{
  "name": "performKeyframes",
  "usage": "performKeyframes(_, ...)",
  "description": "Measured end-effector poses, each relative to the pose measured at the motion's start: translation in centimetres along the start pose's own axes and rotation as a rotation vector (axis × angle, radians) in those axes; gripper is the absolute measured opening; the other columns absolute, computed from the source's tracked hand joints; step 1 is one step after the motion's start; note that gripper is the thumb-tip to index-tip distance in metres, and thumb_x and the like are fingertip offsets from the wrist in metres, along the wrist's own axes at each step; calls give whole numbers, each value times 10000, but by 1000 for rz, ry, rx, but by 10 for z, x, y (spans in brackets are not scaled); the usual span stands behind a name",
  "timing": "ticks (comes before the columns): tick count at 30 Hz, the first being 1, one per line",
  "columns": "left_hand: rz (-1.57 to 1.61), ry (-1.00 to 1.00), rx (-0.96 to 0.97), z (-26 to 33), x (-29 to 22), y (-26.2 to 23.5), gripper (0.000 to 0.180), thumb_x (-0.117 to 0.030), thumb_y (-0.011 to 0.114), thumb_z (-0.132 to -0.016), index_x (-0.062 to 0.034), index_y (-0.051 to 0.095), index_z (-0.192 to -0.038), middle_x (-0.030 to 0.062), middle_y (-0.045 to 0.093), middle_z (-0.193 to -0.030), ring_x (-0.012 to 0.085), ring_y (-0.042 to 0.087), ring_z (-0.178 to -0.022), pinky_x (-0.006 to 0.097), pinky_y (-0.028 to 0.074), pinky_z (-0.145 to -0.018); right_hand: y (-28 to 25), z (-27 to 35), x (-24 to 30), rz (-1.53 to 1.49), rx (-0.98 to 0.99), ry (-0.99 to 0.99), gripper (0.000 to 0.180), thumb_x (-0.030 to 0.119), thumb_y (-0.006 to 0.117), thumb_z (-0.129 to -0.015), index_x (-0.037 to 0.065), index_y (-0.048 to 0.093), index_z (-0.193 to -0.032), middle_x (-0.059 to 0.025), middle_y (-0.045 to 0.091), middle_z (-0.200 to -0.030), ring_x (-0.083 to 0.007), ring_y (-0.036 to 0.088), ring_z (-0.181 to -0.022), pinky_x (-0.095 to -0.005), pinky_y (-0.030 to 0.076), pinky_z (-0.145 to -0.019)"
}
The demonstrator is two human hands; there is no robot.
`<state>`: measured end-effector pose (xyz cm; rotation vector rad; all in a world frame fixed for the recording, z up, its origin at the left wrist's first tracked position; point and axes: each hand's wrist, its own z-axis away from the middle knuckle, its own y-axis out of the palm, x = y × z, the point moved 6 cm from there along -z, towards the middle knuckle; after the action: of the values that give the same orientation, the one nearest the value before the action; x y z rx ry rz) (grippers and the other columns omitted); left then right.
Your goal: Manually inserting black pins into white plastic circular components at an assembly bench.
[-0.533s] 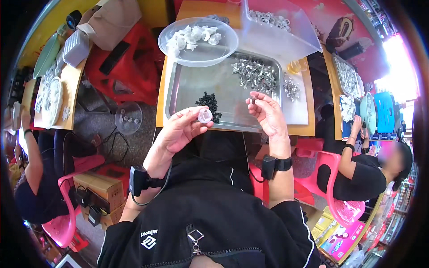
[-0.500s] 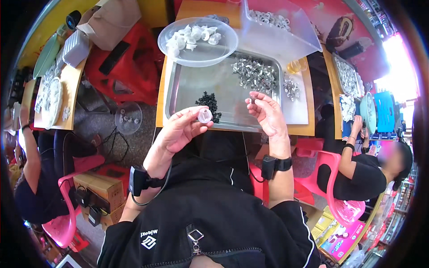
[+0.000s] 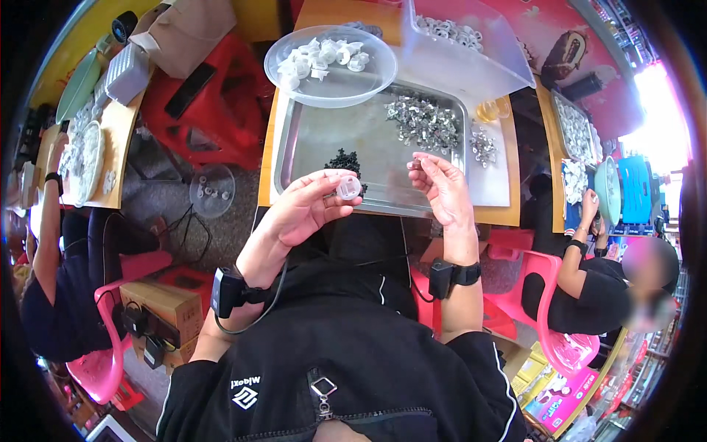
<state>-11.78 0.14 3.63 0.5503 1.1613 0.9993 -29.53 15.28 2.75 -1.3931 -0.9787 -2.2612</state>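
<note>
My left hand (image 3: 309, 206) pinches a round, clear-white plastic part (image 3: 348, 188) by its edge, with small slots on its face. To the right, my right hand (image 3: 445, 190) holds a tiny metal piece (image 3: 418, 163) between thumb and fingertips; its exact shape is too small to make out. Both hands hover over the near edge of a metal tray (image 3: 309, 127). A pile of small black parts (image 3: 343, 161) lies in the tray just beyond my left hand. Farther right in it is a heap of small silvery metal pieces (image 3: 423, 121).
A clear shallow bowl (image 3: 331, 96) of white plastic parts overlaps the tray's far left. Behind it to the right stands a translucent bin (image 3: 471, 62) with white rings. Metal pieces (image 3: 483, 145) lie beside the tray. Co-workers sit at tables on both sides; a red stool (image 3: 210, 118) stands left.
My left hand has shifted slightly right with the round plastic part, which is now turned more face-on. My right hand stays nearly in place, still pinching the metal piece.
</note>
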Motion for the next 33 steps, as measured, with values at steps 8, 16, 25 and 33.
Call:
performKeyframes(8, 3, -23, -3, -4, 3, 4, 303, -150, 494, -942, 48, 514, -1171, 168, 617, -1046, 248, 643, -915, 281, 563, -759, -19, -4, 5, 290, -136, -167, 186, 118, 596, -893, -8, 640, -1023, -67, 660, -845, -101, 599, -672, -209, 484, -625)
performKeyframes(16, 100, -10, 15, -4, 8, -1, 318, -144, 497, -940, 53, 505, -1190, 155, 614, -1059, 244, 640, -940, 270, 557, -782, 16, 9, 5, 50, -74, -89, 155, 74, 600, -880, -14, 634, -1003, -97, 663, -851, -112, 620, -687, -206, 497, -618)
performKeyframes(25, 121, 10, 26, 3, 4, -5, 329, -194, 605, -890, 34, 566, -1124, 116, 627, -1028, 209, 639, -945, 246, 541, -827, 98, 36, 13, 377, 179, -149, 114, 32, 604, -863, -25, 638, -956, -67, 657, -845, -94, 607, -688, -229, 496, -623)
performKeyframes(33, 145, 7, 11, 7, 4, -12, 286, -185, 614, -883, 8, 601, -1095, 79, 640, -1004, 156, 632, -916, 245, 533, -826, 131, 44, 28, 1003, 226, -626, 154, 5, 684, -760, 40, 655, -908, -73, 559, -890, -182, 605, -728, -279, 503, -634)
